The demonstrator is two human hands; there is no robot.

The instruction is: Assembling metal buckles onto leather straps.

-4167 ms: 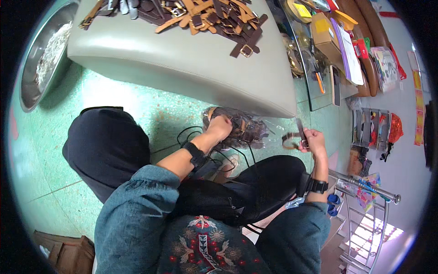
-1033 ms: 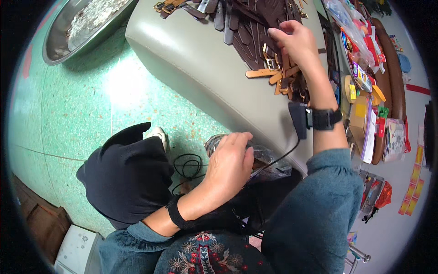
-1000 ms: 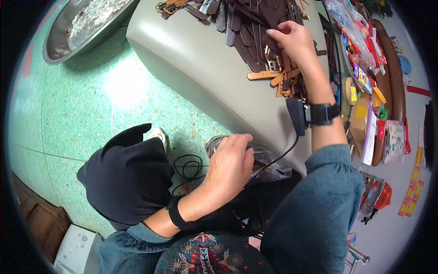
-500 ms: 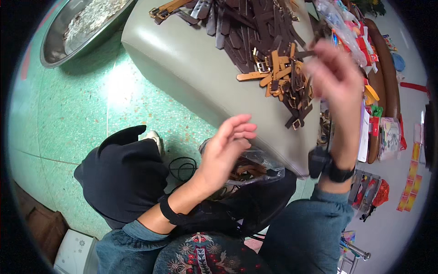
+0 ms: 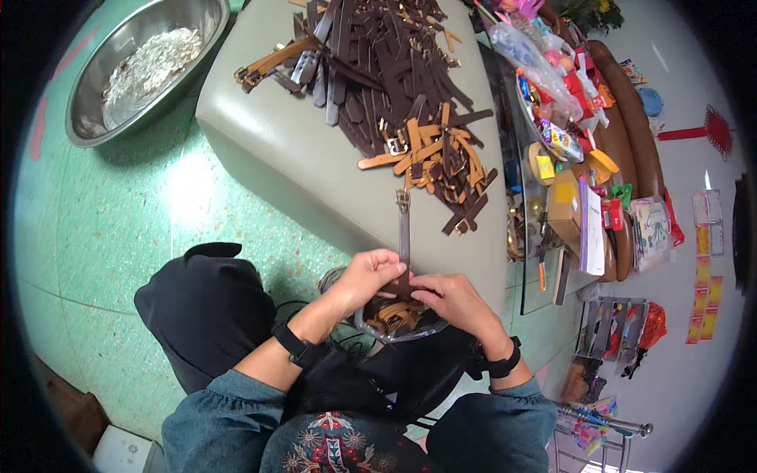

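Note:
A dark brown leather strap with a gold buckle at its far end stands out from between my hands, over the near edge of the bench. Its lower part is pinched by my left hand, thumb against fingers. Just to the right, my right hand is closed on the same strap, lower down. Right below both hands, an open clear plastic bag holds several brown and tan straps. Farther off on the bench lies a heap of tan and dark buckled straps, joined to a larger pile of dark straps.
The beige padded bench reaches away from me. A steel basin with whitish contents stands on the green floor at far left. A black cloth-covered thing is at my left. Cluttered goods and a cardboard box fill the right side.
My right hand has come down from the strap heap, and the dark strap now shows in both hands. My left hand has closed on it above the bag. The view has shifted.

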